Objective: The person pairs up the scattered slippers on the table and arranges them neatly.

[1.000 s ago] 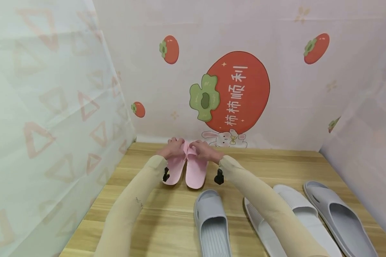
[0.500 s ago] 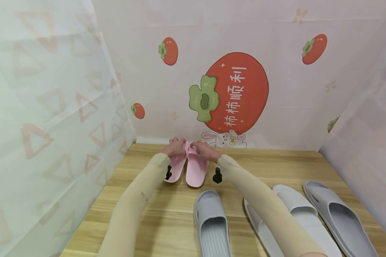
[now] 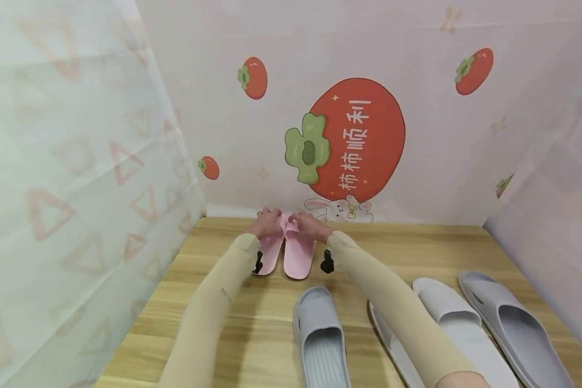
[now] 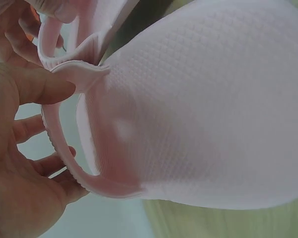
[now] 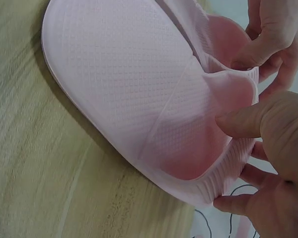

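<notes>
At the back of the wooden board a pair of pink slippers lies side by side, straps toward the wall. My left hand (image 3: 267, 222) grips the strap of the left pink slipper (image 3: 271, 254), thumb on the strap and fingers curled round its far side in the left wrist view. On the right pink slipper (image 3: 299, 260), my right hand (image 3: 309, 225) holds the strap, the thumb (image 5: 243, 121) at the strap's opening and the fingers behind it. The inner sides of the two straps touch or nearly touch. My hands hide parts of both toe ends in the head view.
A single grey slipper (image 3: 320, 328) lies in front of the pink pair. To the right are a white pair (image 3: 475, 334), partly under my right forearm, and another grey slipper (image 3: 519, 328). Patterned sheets form the back wall (image 3: 431, 178) and both sides.
Both pink slippers have shifted slightly to the right and a little toward the back wall, with both hands still holding their straps. The other slippers have stayed in place.
</notes>
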The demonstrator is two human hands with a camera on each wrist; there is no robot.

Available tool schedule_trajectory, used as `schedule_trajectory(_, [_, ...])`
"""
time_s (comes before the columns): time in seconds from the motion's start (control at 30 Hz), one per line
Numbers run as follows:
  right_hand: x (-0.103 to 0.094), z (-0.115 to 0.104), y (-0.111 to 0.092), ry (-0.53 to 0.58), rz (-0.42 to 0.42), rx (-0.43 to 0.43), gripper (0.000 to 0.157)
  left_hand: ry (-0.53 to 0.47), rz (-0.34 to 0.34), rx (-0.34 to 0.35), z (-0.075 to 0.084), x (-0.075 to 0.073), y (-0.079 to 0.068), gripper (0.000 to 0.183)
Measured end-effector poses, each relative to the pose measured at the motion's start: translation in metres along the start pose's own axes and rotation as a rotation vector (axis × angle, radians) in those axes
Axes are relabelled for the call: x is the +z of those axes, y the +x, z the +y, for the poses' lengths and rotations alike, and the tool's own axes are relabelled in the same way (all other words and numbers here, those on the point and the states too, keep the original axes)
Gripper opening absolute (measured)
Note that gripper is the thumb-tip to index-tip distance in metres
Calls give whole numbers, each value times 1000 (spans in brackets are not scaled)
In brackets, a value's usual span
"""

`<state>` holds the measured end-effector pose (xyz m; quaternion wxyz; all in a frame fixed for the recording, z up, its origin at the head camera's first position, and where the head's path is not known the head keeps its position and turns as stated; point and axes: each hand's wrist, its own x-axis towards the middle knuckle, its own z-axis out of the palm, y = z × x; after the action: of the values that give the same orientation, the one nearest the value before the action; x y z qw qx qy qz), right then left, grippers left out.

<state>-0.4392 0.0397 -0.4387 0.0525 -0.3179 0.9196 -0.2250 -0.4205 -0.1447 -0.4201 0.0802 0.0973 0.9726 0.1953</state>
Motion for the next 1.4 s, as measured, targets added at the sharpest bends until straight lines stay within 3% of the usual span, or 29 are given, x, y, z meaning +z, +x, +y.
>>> schedule_trajectory(0.2, [-2, 6, 2, -27, -17, 2, 42, -54, 47, -20, 0, 9, 4, 66])
schedule_trajectory(0.53, [-6, 5, 4, -45, 12, -26, 41, -72, 85, -29, -3, 11, 12, 65])
schedule_trajectory(0.83, [-3, 8, 10, -15, 14, -14, 40, -100, 86, -29, -8, 14, 19, 65])
schedule_trajectory(1.17, [4, 16, 11, 28, -21, 39, 42, -134, 70, -56, -15, 29, 34, 70])
schedule_trajectory(1.4, [4, 17, 15, 73, -22, 80, 46, -159, 59, -61, -21, 27, 36, 69])
